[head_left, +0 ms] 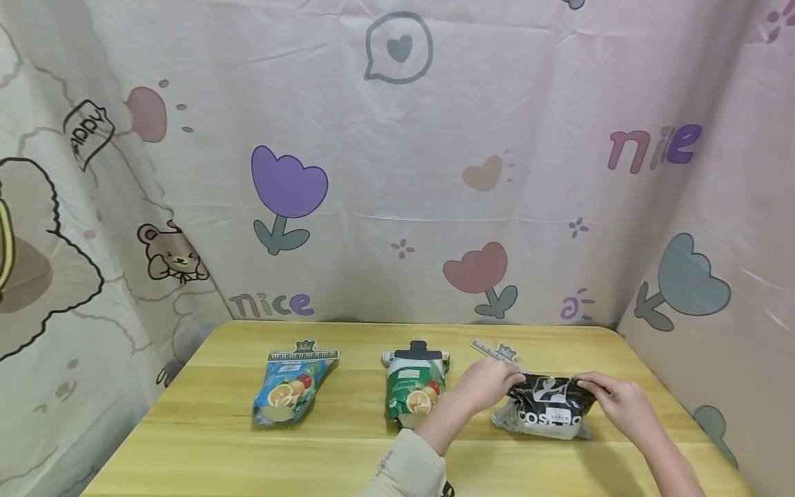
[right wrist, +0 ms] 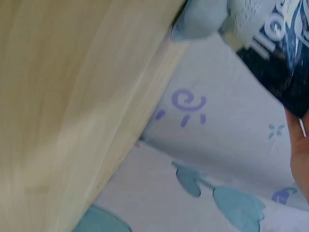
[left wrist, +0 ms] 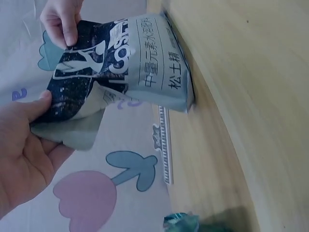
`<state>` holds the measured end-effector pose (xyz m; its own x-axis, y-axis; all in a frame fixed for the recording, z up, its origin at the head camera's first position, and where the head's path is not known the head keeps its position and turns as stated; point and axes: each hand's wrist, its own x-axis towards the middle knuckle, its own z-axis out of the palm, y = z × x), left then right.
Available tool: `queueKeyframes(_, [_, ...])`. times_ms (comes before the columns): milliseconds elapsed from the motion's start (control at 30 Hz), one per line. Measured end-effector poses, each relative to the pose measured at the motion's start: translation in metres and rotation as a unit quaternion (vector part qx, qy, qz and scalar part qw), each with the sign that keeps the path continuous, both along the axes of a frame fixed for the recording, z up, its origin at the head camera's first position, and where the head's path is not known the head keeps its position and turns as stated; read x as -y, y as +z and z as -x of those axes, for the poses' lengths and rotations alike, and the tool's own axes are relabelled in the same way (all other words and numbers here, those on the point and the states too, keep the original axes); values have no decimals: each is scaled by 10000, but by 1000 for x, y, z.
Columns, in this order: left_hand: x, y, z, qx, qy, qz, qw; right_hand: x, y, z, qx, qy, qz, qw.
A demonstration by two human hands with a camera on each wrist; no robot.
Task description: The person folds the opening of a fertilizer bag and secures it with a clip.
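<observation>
A black and grey plastic bag (head_left: 549, 407) with white lettering stands on the right side of the table. My left hand (head_left: 487, 383) pinches its top left corner, and my right hand (head_left: 624, 404) pinches the top right corner. In the left wrist view the bag (left wrist: 120, 63) looks full at its base, its black top stretched between the left hand (left wrist: 21, 150) and the right hand (left wrist: 62, 21). Only part of the bag (right wrist: 275, 38) and of the right hand (right wrist: 300, 154) shows in the right wrist view. Behind the bag lies a clip (head_left: 497, 352) with a piano-key pattern.
On the wooden table (head_left: 298, 462), a green bag (head_left: 410, 386) with a black clip (head_left: 419, 352) stands in the middle. A blue bag (head_left: 288, 393) with a piano-key clip (head_left: 304, 353) stands at the left. A patterned curtain (head_left: 385, 172) hangs behind.
</observation>
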<state>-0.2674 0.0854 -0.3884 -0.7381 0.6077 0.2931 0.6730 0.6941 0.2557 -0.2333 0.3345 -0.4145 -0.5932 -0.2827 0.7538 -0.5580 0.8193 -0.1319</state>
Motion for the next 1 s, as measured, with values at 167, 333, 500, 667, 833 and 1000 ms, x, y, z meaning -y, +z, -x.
queueKeyframes(167, [6,-1,2,319,99,-268,9991,-7,-1,1,-41,-89,173,9998])
queueKeyframes(333, [9,1,1,296,-20,-115,9995,-7,-2,0,89,-153,136,9998])
queueKeyframes(500, [9,4,-2,290,-105,89,9995,-1,-2,-6,413,-320,25,9986])
queueKeyframes(667, [1,11,-5,-133,-63,776,9969,14,1,-6,552,-178,-391,9975])
queueKeyframes(833, [-23,12,-10,-883,179,1625,9826,31,3,1,719,-261,-1004,9920])
queueKeyframes(1000, [-48,5,-14,-1597,719,2092,9621,39,3,6,865,-430,-1218,9879])
